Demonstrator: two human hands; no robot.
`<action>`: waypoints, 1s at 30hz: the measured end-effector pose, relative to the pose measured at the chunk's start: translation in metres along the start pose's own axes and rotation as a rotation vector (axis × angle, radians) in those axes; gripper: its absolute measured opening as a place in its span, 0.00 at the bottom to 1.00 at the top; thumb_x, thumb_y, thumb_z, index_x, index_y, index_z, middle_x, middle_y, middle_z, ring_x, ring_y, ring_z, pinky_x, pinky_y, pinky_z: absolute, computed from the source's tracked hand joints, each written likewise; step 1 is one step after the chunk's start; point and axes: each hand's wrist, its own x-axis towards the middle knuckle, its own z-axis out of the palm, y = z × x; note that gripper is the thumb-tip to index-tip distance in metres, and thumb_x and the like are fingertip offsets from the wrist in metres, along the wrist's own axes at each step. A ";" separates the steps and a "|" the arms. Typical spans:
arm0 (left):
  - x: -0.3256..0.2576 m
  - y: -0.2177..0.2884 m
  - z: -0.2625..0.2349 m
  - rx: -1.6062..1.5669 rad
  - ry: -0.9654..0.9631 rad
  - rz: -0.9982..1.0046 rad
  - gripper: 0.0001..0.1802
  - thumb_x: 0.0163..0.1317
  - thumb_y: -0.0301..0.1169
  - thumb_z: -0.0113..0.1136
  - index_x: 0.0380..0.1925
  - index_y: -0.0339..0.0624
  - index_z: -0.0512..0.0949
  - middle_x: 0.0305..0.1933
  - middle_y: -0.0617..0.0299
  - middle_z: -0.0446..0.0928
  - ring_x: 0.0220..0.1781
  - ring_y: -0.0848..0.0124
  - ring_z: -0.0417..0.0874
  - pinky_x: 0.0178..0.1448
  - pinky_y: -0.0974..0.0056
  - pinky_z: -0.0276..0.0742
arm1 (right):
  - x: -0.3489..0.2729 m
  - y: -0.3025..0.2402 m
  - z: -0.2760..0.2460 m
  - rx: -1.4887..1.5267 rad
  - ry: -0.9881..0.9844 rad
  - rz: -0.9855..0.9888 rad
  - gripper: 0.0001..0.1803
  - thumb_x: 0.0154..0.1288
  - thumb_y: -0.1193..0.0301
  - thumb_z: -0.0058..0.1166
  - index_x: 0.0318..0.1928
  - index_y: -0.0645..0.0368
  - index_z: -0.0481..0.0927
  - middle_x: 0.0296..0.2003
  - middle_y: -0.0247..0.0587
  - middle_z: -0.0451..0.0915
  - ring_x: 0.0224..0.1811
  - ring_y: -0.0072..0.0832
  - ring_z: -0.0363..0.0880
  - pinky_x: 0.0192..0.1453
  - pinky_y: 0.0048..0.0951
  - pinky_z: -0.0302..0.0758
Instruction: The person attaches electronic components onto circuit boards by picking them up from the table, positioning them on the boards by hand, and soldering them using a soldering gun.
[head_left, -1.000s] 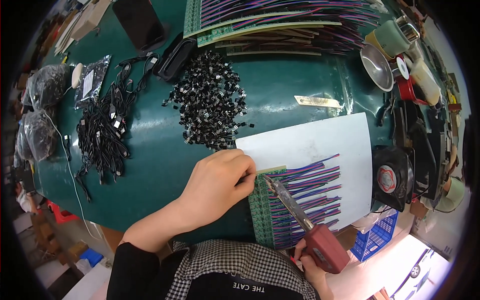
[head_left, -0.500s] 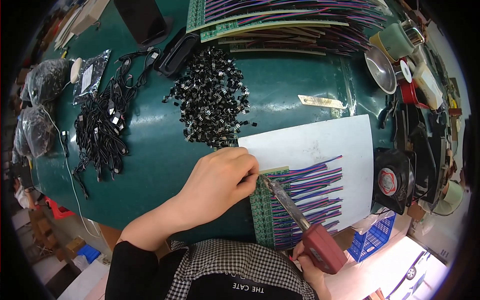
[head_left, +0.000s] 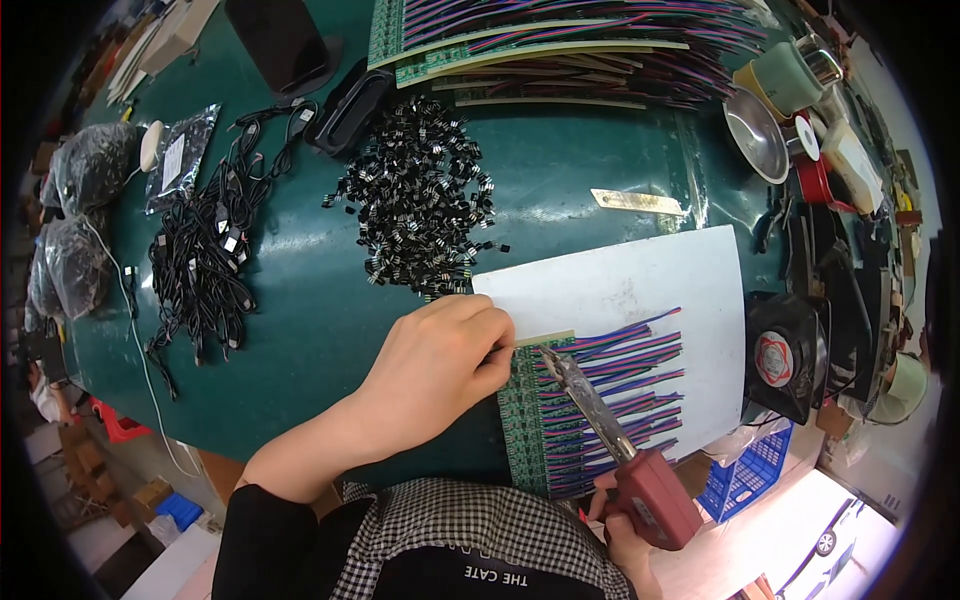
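My left hand [head_left: 440, 360] is closed in a pinch at the upper left corner of a green circuit board panel [head_left: 522, 425]. Whatever lies between its fingertips is hidden. Rows of blue, red and black wires [head_left: 630, 372] run rightward from the panel over a white sheet [head_left: 690, 275]. In my right hand [head_left: 626, 545] is a soldering gun [head_left: 655, 500] with a dark red body, gripped from below. Its metal barrel slants up and left, and the tip is over the panel's upper part, a little right of my left fingertips. Small black connector parts [head_left: 420, 200] lie heaped beyond my left hand.
Several wired panels [head_left: 560, 50] are stacked at the back. Black cables [head_left: 205, 255] lie in a bundle on the left, near plastic bags [head_left: 90, 165]. A metal strip [head_left: 638, 202] lies past the sheet. On the right are a black fan [head_left: 785, 360] and a metal bowl [head_left: 756, 135].
The soldering gun has shifted slightly right, so its tip is farther from my left fingertips. My left hand keeps its pinch at the panel's corner.
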 end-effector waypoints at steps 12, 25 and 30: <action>0.003 -0.005 -0.005 -0.042 -0.025 0.079 0.05 0.49 0.24 0.59 0.26 0.39 0.73 0.25 0.60 0.72 0.30 0.61 0.76 0.33 0.60 0.72 | -0.003 0.006 -0.003 0.154 -0.026 -0.028 0.33 0.51 0.69 0.68 0.53 0.69 0.65 0.42 0.51 0.79 0.27 0.28 0.77 0.30 0.24 0.75; 0.013 0.003 -0.018 0.063 -0.186 0.116 0.04 0.48 0.24 0.58 0.25 0.38 0.73 0.25 0.58 0.72 0.31 0.60 0.74 0.36 0.60 0.70 | -0.004 0.004 -0.006 0.043 -0.054 0.099 0.25 0.43 0.80 0.63 0.46 0.70 0.73 0.35 0.46 0.80 0.27 0.25 0.78 0.32 0.22 0.75; 0.015 0.006 -0.019 0.063 -0.206 0.116 0.04 0.47 0.24 0.57 0.24 0.38 0.72 0.25 0.57 0.71 0.30 0.59 0.74 0.35 0.59 0.70 | -0.015 0.025 -0.022 -0.483 -0.021 0.000 0.20 0.41 0.79 0.63 0.41 0.67 0.78 0.34 0.46 0.80 0.30 0.30 0.80 0.36 0.25 0.76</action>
